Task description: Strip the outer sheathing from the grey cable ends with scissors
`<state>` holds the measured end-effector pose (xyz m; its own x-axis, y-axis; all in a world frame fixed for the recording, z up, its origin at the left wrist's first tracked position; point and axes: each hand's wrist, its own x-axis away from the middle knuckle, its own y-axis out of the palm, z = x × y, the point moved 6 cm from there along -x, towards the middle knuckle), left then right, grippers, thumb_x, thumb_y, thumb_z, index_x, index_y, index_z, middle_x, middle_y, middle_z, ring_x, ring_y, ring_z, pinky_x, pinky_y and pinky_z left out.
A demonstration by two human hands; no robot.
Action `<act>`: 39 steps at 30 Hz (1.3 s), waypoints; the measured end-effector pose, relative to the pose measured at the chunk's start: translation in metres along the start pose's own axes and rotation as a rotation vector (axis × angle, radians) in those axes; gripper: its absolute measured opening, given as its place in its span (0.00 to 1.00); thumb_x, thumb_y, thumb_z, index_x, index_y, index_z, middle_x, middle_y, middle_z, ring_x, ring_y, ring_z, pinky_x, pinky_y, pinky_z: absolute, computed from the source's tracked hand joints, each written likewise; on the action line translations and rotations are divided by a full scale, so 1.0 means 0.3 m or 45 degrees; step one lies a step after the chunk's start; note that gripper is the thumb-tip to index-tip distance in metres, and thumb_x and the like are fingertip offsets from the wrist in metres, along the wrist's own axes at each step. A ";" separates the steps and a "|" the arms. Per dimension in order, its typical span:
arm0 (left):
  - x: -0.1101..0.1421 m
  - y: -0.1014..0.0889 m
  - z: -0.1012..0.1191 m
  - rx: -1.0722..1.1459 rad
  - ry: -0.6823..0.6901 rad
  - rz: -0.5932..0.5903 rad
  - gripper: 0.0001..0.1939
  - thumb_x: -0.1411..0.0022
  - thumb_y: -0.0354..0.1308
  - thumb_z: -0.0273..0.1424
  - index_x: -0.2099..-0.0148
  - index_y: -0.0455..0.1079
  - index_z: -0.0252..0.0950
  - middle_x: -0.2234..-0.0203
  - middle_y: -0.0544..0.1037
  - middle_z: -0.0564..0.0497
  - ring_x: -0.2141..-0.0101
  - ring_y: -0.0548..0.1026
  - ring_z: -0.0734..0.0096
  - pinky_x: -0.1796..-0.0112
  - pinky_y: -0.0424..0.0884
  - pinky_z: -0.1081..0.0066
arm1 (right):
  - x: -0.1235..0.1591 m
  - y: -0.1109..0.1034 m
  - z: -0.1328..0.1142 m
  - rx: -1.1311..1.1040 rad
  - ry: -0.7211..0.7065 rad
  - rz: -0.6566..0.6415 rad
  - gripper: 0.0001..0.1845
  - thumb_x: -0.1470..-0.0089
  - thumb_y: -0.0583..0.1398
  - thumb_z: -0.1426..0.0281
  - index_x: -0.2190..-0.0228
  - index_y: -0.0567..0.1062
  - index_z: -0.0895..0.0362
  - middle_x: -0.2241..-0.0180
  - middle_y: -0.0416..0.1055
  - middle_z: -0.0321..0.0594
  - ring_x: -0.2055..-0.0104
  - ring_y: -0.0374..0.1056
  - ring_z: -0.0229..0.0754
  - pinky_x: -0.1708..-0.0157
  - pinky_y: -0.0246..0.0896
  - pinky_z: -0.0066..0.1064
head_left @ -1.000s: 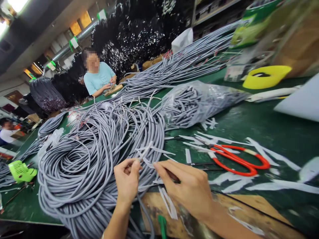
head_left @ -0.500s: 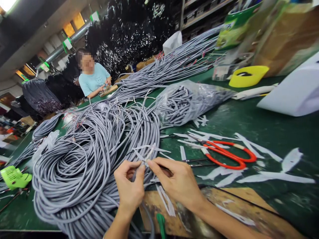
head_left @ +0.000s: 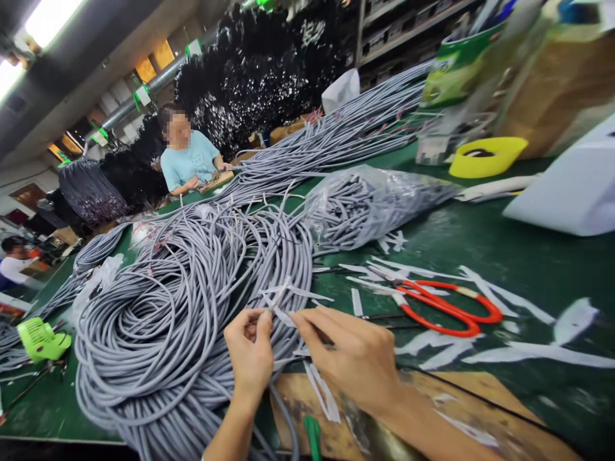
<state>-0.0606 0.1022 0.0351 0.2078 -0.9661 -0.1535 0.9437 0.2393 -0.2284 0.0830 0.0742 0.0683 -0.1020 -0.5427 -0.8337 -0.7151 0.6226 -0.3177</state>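
Observation:
Pinched between the thumb and forefinger of my left hand [head_left: 248, 355] is the end of a grey cable, with pale material around its tip. My right hand [head_left: 355, 355], closed at the fingertips, grips a thin white strip [head_left: 284, 317] that runs across to the cable end. Another white strip end sticks out to the right above my fingers. Exactly how the strip lies around the cable is too small to tell. Behind and left of my hands spreads a large coil of grey cables [head_left: 192, 307].
Red-handled scissors [head_left: 446, 307] lie among loose white strips [head_left: 542, 354] on the green table. A wooden board [head_left: 461, 384] sits below my hands, a bag of short cable pieces [head_left: 365, 205] beyond them. A green fan [head_left: 43, 339] is at left. One person works across the table.
My right hand has drawn slightly away from my left, stretching the white strip between them. The whole view has shifted a little, so things appear lower and further right.

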 end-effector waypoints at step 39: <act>0.021 -0.001 0.037 -0.253 0.148 0.009 0.13 0.44 0.53 0.35 0.74 0.71 0.32 0.84 0.69 0.52 0.81 0.64 0.74 0.79 0.60 0.76 | 0.002 0.018 -0.002 0.291 -0.077 -0.099 0.23 0.41 0.49 0.70 0.84 0.72 0.56 0.86 0.70 0.35 0.84 0.63 0.33 0.79 0.47 0.28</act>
<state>-0.0566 0.0950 0.0449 0.1727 -0.9493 -0.2627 0.8706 0.2719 -0.4100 0.0787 0.0769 0.0663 -0.0063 -0.5636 -0.8260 -0.5436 0.6953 -0.4703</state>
